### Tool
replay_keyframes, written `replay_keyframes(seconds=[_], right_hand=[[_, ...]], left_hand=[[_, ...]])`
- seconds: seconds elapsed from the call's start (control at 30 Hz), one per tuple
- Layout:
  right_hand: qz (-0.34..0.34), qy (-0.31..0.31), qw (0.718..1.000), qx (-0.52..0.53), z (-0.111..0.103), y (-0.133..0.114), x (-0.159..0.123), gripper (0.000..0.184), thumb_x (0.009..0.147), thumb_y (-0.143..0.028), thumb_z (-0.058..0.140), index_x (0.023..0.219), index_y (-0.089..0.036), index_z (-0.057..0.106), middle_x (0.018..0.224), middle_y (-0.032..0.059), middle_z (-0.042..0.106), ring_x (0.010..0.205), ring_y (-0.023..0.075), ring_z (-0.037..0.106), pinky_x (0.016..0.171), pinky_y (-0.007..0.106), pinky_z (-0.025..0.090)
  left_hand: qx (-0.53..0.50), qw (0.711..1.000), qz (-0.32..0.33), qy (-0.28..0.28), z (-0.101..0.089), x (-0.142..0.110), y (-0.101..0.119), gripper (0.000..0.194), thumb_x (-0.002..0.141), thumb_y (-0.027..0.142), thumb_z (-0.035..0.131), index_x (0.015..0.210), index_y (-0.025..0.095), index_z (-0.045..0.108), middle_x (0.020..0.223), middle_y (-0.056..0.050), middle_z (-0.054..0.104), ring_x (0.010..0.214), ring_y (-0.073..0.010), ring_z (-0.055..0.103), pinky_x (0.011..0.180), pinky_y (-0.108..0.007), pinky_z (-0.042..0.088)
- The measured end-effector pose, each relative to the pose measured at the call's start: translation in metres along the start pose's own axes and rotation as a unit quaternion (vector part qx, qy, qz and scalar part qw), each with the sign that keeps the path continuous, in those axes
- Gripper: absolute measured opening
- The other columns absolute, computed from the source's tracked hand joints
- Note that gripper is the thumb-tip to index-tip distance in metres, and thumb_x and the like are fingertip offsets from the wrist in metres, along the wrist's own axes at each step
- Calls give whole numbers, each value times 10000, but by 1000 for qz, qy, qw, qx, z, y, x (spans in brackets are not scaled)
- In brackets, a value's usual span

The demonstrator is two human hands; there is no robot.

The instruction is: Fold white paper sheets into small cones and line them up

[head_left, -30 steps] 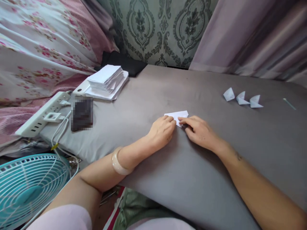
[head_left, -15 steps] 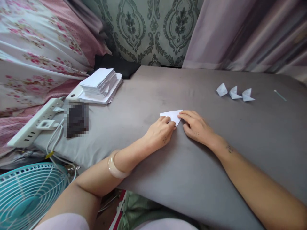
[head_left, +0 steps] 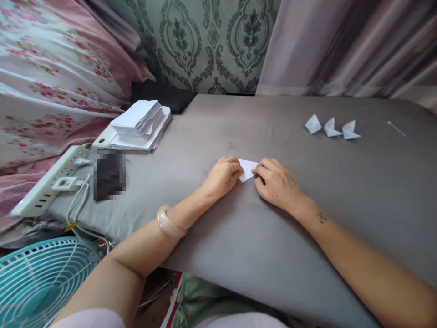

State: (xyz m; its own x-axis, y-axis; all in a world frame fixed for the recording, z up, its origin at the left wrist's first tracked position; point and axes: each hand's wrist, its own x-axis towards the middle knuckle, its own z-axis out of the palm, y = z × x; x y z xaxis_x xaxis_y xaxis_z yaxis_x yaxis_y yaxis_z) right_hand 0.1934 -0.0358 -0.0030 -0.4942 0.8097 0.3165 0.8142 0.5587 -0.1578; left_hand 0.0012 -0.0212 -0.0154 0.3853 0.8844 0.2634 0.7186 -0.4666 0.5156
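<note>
Between my hands is a small folded piece of white paper, close above or on the grey cloth surface. My left hand pinches its left end, with the fingers curled over that side. At its right end, my right hand grips the edge between thumb and fingers. The fingers cover both ends, so only the middle of the paper shows. Further off to the right stand three folded white paper shapes in a row: a left one, a middle one and a right one.
A stack of white paper lies at the back left. Near it are a blurred dark object, a white power strip with cables, and a teal fan. A thin stick lies far right.
My left hand has shifted from the paper's lower middle to its left end. The paper has turned, and my right hand now grips its right end more closely.
</note>
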Motion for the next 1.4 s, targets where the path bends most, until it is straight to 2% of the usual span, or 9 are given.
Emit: replay_keyframes(seconds=[0.23, 0.43, 0.6, 0.7, 0.83, 1.03, 1.23, 1.4], right_hand=[[-8, -8, 1000, -17, -2, 0, 0, 242, 851, -129, 453, 877, -149, 692, 939, 100, 634, 880, 227, 531, 754, 353, 430], [2, 1, 1000, 16, 0, 1, -1, 259, 851, -141, 448, 880, -179, 702, 959, 96, 647, 891, 238, 545, 755, 369, 449], [54, 49, 992, 106, 7, 9, 4, 236, 854, -171, 477, 907, -218, 702, 995, 75, 660, 935, 236, 576, 804, 375, 477], [96, 84, 984, 123, 13, 18, 11, 241, 853, -228, 515, 1003, -223, 703, 1034, 85, 649, 979, 253, 571, 842, 396, 479], [80, 58, 989, 113, 19, 25, 19, 283, 863, -266, 513, 1063, -218, 708, 1040, 94, 638, 990, 257, 548, 918, 419, 449], [76, 11, 993, 93, 22, 22, 22, 312, 869, -284, 497, 1099, -236, 702, 1083, 89, 626, 1017, 273, 516, 912, 447, 414], [112, -3, 986, 121, 20, 20, 24, 292, 825, -247, 507, 1046, -255, 698, 1078, 73, 639, 1011, 279, 532, 890, 450, 403], [114, 6, 984, 137, 19, 20, 25, 259, 805, -232, 511, 986, -265, 693, 1079, 67, 652, 1003, 277, 550, 870, 447, 400]], left_hand=[[-15, 1000, 3, -19, -2, -3, 0, 118, 870, 244, 596, 889, 191, 699, 1053, -48, 654, 973, -207, 564, 905, -346, 468], [9, 999, 9, -38, -7, -5, 5, 133, 865, 271, 604, 947, 189, 670, 1080, -52, 628, 987, -208, 551, 910, -348, 469], [122, 988, 32, -85, -13, -10, 24, 269, 964, 240, 411, 910, 184, 668, 982, -69, 628, 955, -206, 544, 825, -315, 478], [195, 973, 43, -118, -13, -14, 37, 271, 959, 170, 384, 923, 159, 653, 979, -91, 633, 949, -219, 551, 815, -330, 475], [229, 962, 27, -147, -11, -17, 46, 223, 926, 110, 421, 1003, 134, 628, 1024, -108, 644, 977, -244, 572, 824, -366, 475], [231, 964, 19, -133, -10, -19, 48, 202, 911, 114, 442, 992, 149, 623, 1038, -97, 650, 998, -254, 576, 800, -371, 469], [234, 963, 15, -131, -10, -19, 48, 187, 900, 115, 458, 998, 161, 611, 1081, -100, 646, 994, -244, 574, 788, -360, 463], [232, 964, 12, -129, -10, -19, 49, 185, 891, 106, 459, 993, 157, 605, 1087, -105, 638, 997, -249, 569, 791, -366, 458]])
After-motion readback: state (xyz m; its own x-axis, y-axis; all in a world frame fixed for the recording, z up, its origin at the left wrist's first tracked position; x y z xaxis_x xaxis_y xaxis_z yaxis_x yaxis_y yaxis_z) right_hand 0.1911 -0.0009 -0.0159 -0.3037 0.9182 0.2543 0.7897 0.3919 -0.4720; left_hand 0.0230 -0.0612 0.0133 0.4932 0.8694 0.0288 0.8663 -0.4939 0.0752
